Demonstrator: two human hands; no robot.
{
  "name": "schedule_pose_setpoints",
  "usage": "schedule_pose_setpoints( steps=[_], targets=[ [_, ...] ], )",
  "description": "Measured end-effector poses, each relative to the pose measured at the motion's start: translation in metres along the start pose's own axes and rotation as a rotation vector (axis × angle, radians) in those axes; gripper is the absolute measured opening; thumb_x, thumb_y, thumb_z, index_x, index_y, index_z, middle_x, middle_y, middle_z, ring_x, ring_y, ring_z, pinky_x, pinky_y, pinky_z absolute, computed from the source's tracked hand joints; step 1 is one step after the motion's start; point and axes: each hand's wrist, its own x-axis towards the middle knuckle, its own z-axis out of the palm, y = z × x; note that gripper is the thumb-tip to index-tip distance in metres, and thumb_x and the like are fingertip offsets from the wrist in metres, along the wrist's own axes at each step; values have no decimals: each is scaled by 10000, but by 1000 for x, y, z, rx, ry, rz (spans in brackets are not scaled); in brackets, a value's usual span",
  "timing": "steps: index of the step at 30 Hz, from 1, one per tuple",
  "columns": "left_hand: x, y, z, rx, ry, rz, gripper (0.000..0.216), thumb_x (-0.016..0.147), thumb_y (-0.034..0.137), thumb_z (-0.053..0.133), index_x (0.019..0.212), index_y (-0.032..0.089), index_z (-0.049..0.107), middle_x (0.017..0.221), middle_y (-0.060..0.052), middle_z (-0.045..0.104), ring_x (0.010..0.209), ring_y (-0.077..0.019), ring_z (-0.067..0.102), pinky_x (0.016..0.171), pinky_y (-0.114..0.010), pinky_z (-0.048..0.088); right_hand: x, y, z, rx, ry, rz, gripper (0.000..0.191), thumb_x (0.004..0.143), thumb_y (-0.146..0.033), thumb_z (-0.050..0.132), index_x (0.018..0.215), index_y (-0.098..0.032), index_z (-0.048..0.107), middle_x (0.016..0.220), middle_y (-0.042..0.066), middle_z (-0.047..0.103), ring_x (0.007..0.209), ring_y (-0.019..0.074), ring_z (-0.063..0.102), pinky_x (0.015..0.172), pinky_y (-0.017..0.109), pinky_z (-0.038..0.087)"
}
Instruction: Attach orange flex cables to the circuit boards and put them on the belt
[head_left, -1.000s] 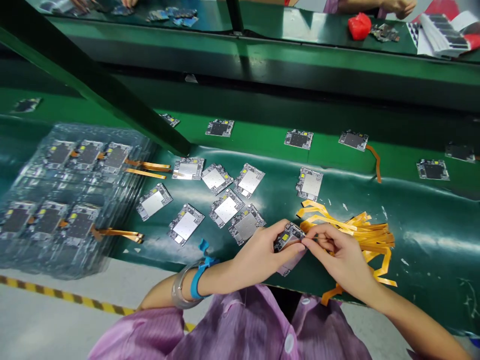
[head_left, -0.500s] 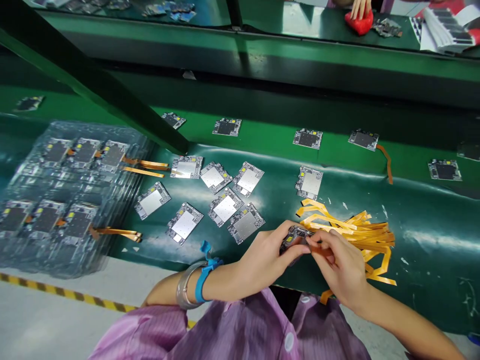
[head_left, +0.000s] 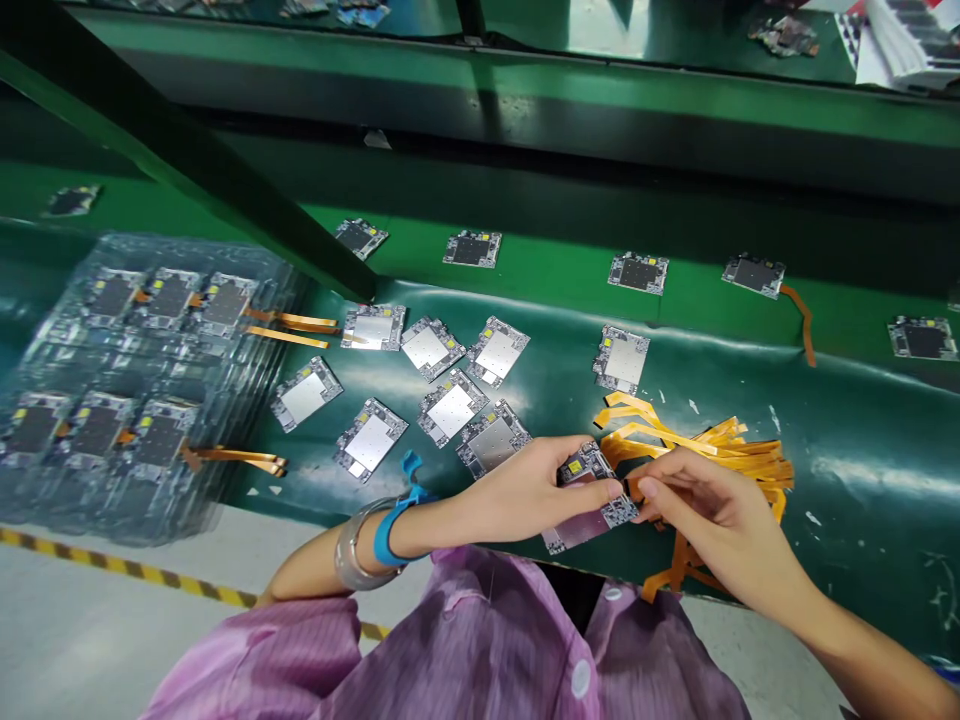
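Now left hand (head_left: 525,495) gripping board (head_left: 579,529), right hand (head_left: 712,505) pinching ribbon (head_left: 636,489) — ribboned boards (head_left: 226,302) lying in left-frame tray (head_left: 142,365), bare boards (head_left: 451,407) remaining mid-frame.

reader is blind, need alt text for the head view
A person's left hand holds a circuit board while the right hand pinches an orange ribbon cable beside the board's edge. On the green bench lie more boards, a cable pile and stacked clear trays.

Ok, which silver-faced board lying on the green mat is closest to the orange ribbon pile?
The lone board just beyond the ribbon pile. It lies by itself, while the other loose silver-faced boards are grouped farther left.
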Motion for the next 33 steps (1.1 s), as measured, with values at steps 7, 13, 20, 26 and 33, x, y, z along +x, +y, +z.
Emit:
schedule_pose_setpoints(
  steps=[7, 13, 20, 26, 33],
  targets=[
    [-6, 1, 1, 29, -23, -33, 295, 914, 439, 594, 801, 180, 508, 688, 62, 415, 616, -93, 361, 533, -223, 307, 0, -2, 2, -3, -33, 55, 192, 872, -388, 702, 790, -215, 700, 725, 21, 710, 677, 148, 667, 634, 232, 564],
    [-8, 5, 2, 99, -45, -42, 282, 899, 406, 604, 759, 181, 509, 661, 63, 415, 605, -91, 371, 517, -210, 306, -2, -2, -6, -49, -202, 129, 229, 903, -422, 655, 815, -213, 687, 761, 26, 699, 694, 159, 653, 615, 263, 547],
    [-7, 5, 4, 114, -44, -9, 286, 893, 395, 605, 736, 175, 511, 655, 60, 424, 600, -89, 372, 507, -200, 312, -1, 1, -8, -72, -228, 138, 220, 910, -412, 642, 808, -222, 685, 751, 18, 697, 694, 165, 659, 628, 286, 560],
    [-4, 1, 6, 86, 7, -29, 254, 864, 363, 622, 731, 173, 519, 649, 60, 426, 608, -91, 373, 513, -201, 303, 0, -3, -3, -108, -188, 112, 190, 896, -387, 633, 802, -231, 689, 746, 16, 712, 701, 177, 683, 652, 297, 579],
    [4, -1, 7, 44, 55, -45, 408, 797, 362, 665, 607, 189, 349, 601, 73, 291, 571, -83, 253, 481, -229, 197, 2, 3, 1, -20, -207, 172, 228, 908, -418, 632, 804, -219, 664, 778, 16, 702, 768, 181, 708, 738, 307, 594]
  ],
)
